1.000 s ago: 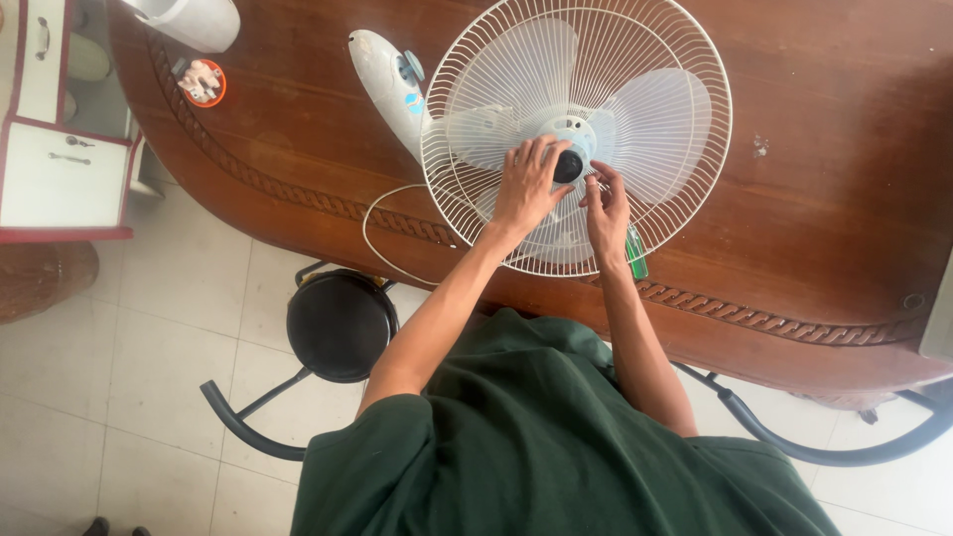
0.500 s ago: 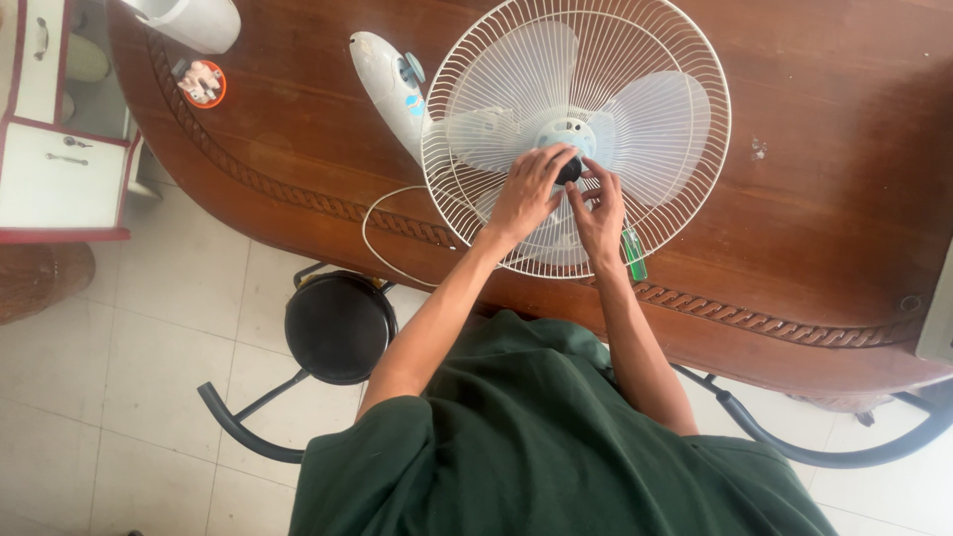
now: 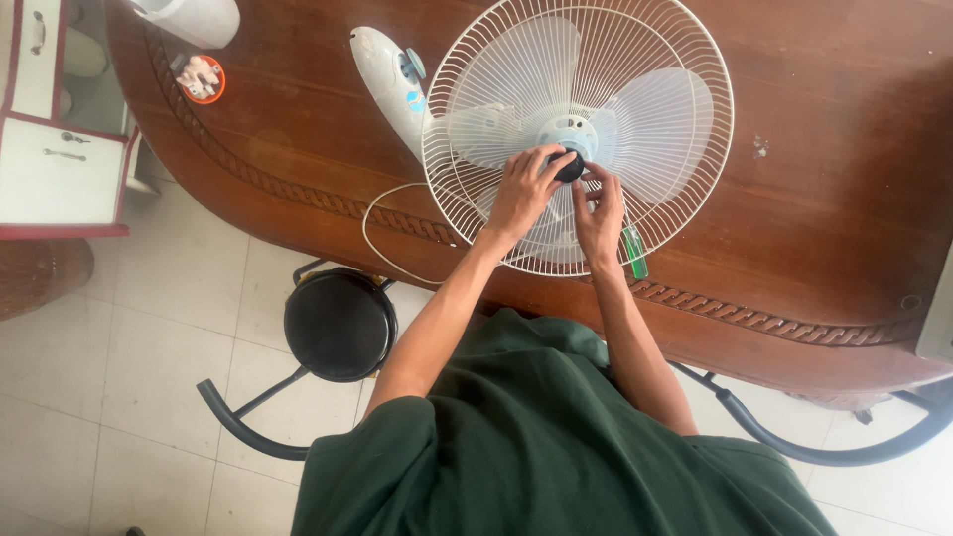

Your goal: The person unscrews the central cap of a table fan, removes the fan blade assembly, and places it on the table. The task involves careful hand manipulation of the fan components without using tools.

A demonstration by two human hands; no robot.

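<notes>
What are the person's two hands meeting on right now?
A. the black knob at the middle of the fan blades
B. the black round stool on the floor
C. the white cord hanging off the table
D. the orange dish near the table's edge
A: the left hand and right hand both close around the black knob at the hub of the white fan, lying on the wooden table.

Head-worn, looking steeply down from above over the tabletop (image 3: 814, 129) edge and tiled floor (image 3: 149, 347), fairly near.

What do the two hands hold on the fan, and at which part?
Left hand and right hand both pinch the round black cap at the fan hub, by its rim.
</notes>
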